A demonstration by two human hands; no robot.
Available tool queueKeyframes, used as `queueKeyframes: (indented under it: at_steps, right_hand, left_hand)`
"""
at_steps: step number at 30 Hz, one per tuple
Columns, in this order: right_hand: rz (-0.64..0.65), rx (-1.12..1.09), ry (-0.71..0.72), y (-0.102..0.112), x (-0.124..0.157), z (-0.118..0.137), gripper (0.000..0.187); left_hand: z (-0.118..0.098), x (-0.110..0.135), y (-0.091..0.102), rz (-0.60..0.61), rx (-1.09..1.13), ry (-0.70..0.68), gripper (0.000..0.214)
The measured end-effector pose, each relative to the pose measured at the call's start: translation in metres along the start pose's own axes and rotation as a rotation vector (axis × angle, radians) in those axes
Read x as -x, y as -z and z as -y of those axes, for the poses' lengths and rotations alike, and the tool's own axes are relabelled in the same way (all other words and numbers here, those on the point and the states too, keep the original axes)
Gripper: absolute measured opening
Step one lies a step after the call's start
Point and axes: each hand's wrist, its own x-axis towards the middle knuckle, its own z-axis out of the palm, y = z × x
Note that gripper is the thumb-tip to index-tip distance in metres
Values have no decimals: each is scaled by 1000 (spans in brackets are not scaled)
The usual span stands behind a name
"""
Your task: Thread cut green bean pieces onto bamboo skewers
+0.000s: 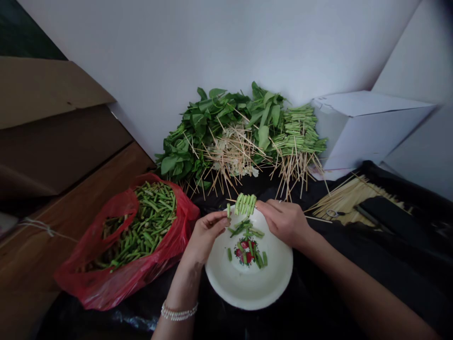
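Note:
My right hand (283,222) grips a thin bamboo skewer (246,204) threaded with several pale green bean pieces, held above the rim of a white enamel bowl (249,288). My left hand (207,233) pinches a short green bean piece (228,210) between its fingertips, close to the skewer's end. Loose cut beans (247,229) lie in the bowl over a red flower design. A red plastic bag (95,264) left of the bowl holds a large heap of cut green beans (141,226). A beaded bracelet (179,311) circles my left wrist.
Along the white wall lie a heap of leafy greens on skewers (212,137) and a stack of bean skewers (299,137). Loose bamboo sticks (348,200), a small pair of scissors (332,213) and a white box (371,127) sit on black plastic sheeting to the right. Brown cardboard (46,89) stands at left.

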Motion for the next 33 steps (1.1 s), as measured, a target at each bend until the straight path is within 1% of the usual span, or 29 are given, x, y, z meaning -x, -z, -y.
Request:
queueKeyframes:
  at_steps: [3,7,15,24,30,33]
  right_hand:
    - [36,14,33,-2,1,2,27]
    - [89,28,65,-5,3,3,26]
    - [94,39,92,-7,5,3,25]
    - [102,60,101,-9,5,4,24]
    - [93,23,101,-8,5,6,25]
    - [108,5,100,-9,5,8,25]
  left_hand:
    - [-2,-2,-1,-54,205,15,30]
    - [-4,-2,-1,-57,291,19,29]
    - [-3,-1,1,-4,285,-1,31]
    - [3,-3,0,-81,272,-37,26]
    - [2,-3,-4,-41,238,-36,25]
    - [2,-2,-5,-49,219,-17,25]
